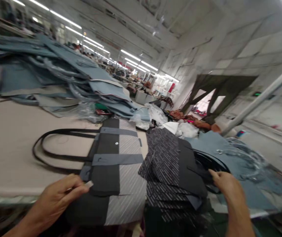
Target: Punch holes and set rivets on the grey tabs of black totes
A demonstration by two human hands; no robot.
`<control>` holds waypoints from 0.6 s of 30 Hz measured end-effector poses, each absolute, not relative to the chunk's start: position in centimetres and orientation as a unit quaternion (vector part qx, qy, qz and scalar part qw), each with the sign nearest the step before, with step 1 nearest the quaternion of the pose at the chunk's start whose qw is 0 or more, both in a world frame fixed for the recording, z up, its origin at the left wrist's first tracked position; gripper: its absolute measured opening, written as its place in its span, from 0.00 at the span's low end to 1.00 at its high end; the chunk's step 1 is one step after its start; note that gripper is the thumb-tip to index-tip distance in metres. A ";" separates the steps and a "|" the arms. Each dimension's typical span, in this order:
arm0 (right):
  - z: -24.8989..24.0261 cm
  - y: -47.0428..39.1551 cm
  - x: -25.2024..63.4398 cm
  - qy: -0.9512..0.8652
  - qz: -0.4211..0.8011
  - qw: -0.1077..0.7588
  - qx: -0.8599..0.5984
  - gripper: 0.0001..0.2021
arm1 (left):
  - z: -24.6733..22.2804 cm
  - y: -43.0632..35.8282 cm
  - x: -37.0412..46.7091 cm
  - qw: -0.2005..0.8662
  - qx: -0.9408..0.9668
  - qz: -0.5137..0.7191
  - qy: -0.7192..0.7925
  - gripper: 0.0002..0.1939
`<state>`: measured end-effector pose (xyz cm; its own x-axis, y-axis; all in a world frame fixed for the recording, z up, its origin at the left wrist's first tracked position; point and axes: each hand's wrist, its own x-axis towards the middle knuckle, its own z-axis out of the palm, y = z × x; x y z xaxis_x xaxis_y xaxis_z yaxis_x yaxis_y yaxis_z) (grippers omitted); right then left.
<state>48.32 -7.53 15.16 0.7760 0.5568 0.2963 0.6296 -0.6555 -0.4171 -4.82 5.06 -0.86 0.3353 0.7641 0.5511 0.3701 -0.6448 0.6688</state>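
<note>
At the table's front edge, my left hand [61,195] pinches a small whitish piece [89,184] between thumb and forefinger; its exact kind is unclear. Just beyond lies a flat bag panel [106,174], black with a grey striped part, blue-grey strips and long black handles [64,156] stretching left. Another such panel lies partly under it. To the right, my right hand [226,184] has its fingers closed on the black handles [213,161] of a stack of dark patterned bag panels [165,154]. Part of the grip is hidden behind the fingers.
A large heap of blue bag panels [69,69] with plastic-wrapped handles covers the far left of the pale table [12,148]. More blue panels [244,171] lie at the right. Crumpled clear plastic [155,113] sits behind the middle. A slanting metal pole [261,97] stands at right.
</note>
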 end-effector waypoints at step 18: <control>6.6 -1.9 15.1 -0.868 0.042 0.321 -0.377 0.08 | 2.0 1.8 -5.9 0.077 0.880 0.374 0.282 0.14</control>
<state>15.14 -1.89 6.57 -0.5092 0.6817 0.5253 0.6278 0.7117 -0.3151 -5.93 1.82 1.96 0.5613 0.5547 0.6142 0.4391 -0.8287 0.3471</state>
